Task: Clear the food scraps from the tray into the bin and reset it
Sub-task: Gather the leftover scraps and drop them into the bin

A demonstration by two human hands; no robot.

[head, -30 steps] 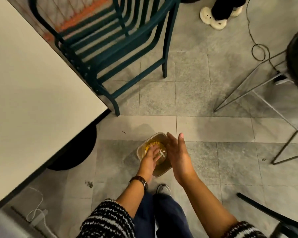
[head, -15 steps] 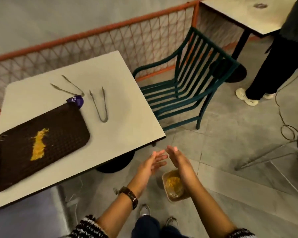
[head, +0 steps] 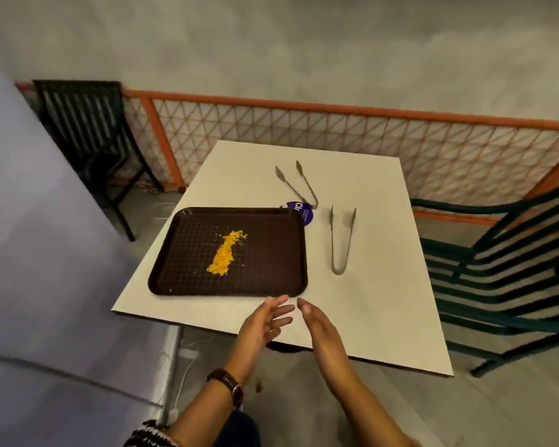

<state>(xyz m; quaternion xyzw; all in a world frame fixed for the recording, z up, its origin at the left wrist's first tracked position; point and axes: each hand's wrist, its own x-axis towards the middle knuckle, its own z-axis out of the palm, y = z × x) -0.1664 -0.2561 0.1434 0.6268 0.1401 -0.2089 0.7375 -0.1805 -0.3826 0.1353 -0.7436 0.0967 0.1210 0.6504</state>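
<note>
Scraps of yellow food [head: 225,253] lie in a slanting streak near the middle of the brown tray [head: 271,259], with a few loose crumbs beside the streak. The tray sits flat on the left half of the pale worktop [head: 384,301], its long side close to the worktop's near edge and its left end close to the left edge.

We hold both hands over the near edge of the worktop, palms turned towards each other and a narrow gap between them. Our left hand [head: 265,321] has its fingers straight and slightly fanned; its grip is wide open and has hold of nothing. Our right hand [head: 320,327] is the same, fingers straight and together, its grip open and empty. The fingertips of both hands are just short of the tray's near right corner, not touching it.

One pair of metal tongs [head: 341,243] lies right of the tray, arms pointing to the far edge. A second pair [head: 296,185] lies towards the far edge. A purple disc [head: 302,211] shows at the tray's far right corner. A watch [head: 228,382] is on our left wrist.
</note>
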